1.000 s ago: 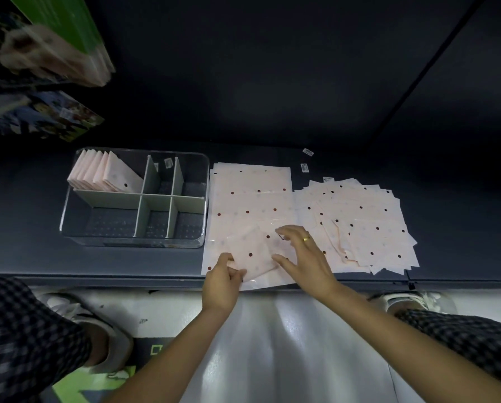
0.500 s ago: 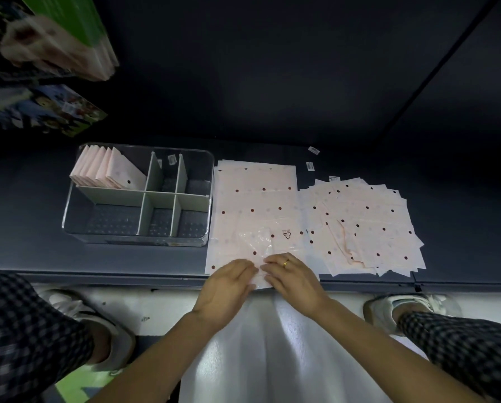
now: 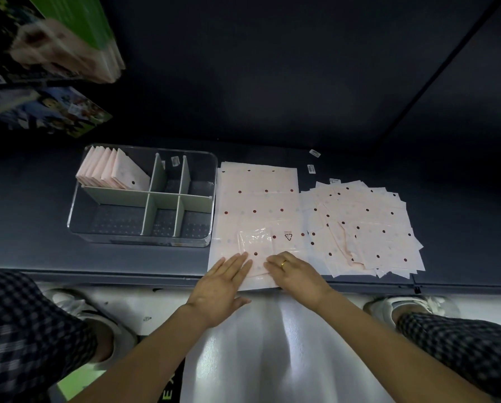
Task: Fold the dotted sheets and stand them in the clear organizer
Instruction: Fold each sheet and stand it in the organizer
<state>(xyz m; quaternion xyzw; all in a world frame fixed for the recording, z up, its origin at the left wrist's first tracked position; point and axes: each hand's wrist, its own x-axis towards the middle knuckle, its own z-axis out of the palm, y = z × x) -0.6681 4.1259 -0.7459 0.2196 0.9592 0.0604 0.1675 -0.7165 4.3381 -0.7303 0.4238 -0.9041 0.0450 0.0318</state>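
Dark grey shelf (image 3: 40,199) under a worn head camera. Since a second ago both hands have drawn back to the near edge: left hand (image 3: 223,282) and right hand (image 3: 294,271) now press flat, fingers spread, on a pale pink dotted sheet (image 3: 256,257), probably creasing a fold. More folded sheets (image 3: 112,170) stand in the clear plastic organizer (image 3: 77,205), back-left compartment; other compartments offer room. Loose sheets (image 3: 368,225) lie right.

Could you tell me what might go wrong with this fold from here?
The sheet under both hands overhangs the shelf edge, so it may slip off. The loose pile beside it could get dragged along. The folded sheets lean in the clear organizer and may topple.
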